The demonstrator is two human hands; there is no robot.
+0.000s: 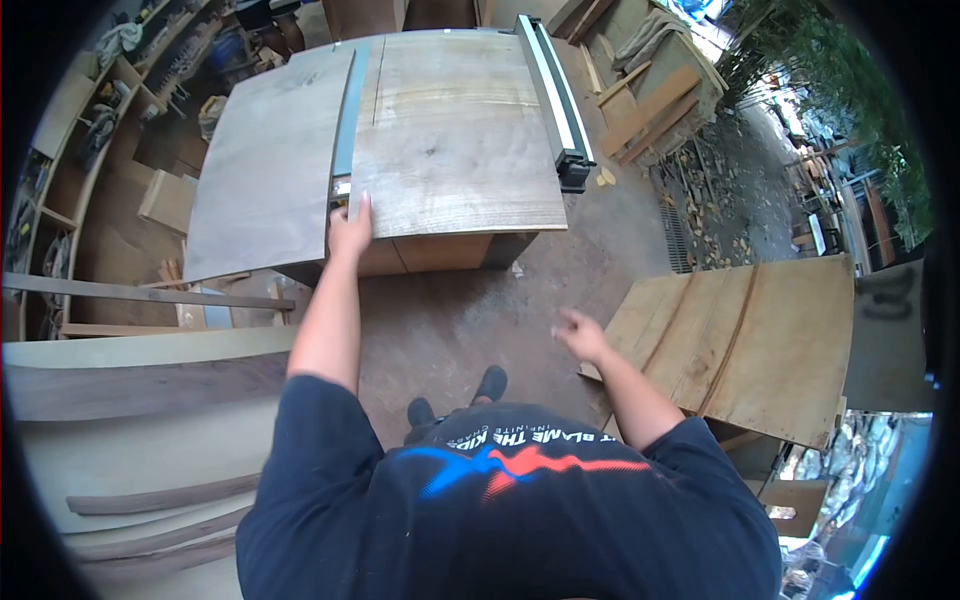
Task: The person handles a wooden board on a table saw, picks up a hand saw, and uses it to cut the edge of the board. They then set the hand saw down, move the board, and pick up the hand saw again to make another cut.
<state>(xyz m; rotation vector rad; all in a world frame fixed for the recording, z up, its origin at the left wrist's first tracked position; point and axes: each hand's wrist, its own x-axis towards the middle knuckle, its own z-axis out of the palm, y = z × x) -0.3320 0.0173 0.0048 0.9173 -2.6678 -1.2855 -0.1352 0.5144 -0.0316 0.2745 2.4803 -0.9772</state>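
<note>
Your L hand (349, 238) grips the board (450, 150) on the bench (440, 254), near L corner; R hand (582, 338) empty, fingers loosely apart. Prob. stiff, awkwardly wide; best held by opp. edges.

The right hand (580, 336) is blurred, and items (104, 125) on the left-side shelves (58, 217) are too small to tell.
</note>
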